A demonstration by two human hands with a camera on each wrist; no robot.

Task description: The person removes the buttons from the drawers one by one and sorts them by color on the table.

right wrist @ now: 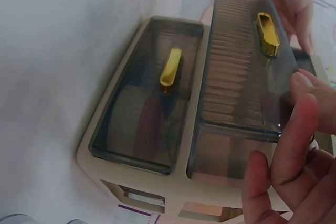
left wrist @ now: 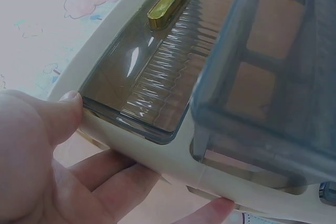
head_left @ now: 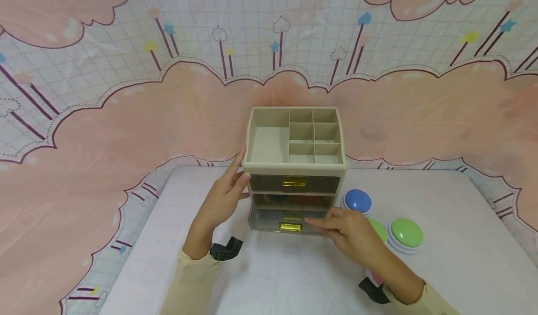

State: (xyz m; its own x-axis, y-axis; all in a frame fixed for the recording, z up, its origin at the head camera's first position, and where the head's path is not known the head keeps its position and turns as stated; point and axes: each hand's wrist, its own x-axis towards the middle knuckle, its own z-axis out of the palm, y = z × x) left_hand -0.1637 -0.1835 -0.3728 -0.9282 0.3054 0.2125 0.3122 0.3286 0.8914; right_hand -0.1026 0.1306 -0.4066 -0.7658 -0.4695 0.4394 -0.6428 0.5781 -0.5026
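A beige desktop organizer with smoky transparent drawers and gold handles stands before me. Its middle drawer is pulled out, while the top drawer and bottom drawer are in. My left hand rests on the organizer's left side, fingers extended along the wall and thumb at the front edge. With my right hand I hold the middle drawer by the right part of its front, fingers bent at the upper edge. In the right wrist view, the middle drawer's handle stays uncovered.
Right of the organizer sit a blue domed button and a green one. Another green button and a pink one are partly hidden by my right arm. A patterned cloth hangs behind the white table.
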